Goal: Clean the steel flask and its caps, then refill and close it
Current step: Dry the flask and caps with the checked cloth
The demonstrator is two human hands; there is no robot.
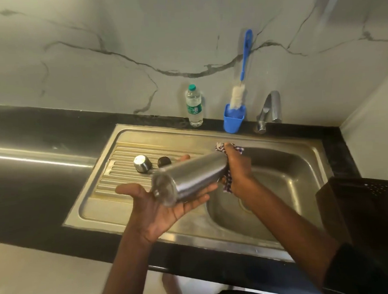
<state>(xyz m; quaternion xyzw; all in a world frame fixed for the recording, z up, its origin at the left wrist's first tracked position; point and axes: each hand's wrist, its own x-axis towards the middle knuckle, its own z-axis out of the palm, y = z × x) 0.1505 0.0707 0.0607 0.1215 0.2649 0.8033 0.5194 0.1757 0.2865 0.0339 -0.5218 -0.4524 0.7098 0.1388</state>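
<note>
A marble-veined wall rises behind the black countertop [32, 131], and set into that counter is a steel sink [214, 230] with a ribbed draining board on its left and a basin on its right. I hold the steel flask [190, 176] lying almost on its side above the sink, its base turned toward me and its far end pointing toward the tap [270, 109]. My left hand [155, 206] lies palm up beneath the base end, fingers straight and spread, cradling the flask rather than closing round it. My right hand [238, 167] grips the far end of the flask through a checked cloth [227, 178], fingers curled over the fabric, so the mouth of the flask is hidden from me. On the draining board, beyond the flask, sit the steel cap [142, 163] and, just to its right, the small black cap [164, 161], apart from each other. At the back edge of the sink stands a plastic water bottle [194, 106] with a green lid, and to its right a blue holder [233, 119] with a blue-handled bottle brush [243, 67] standing in it. A dark perforated basket [364, 206] sits at the right of the sink.
</note>
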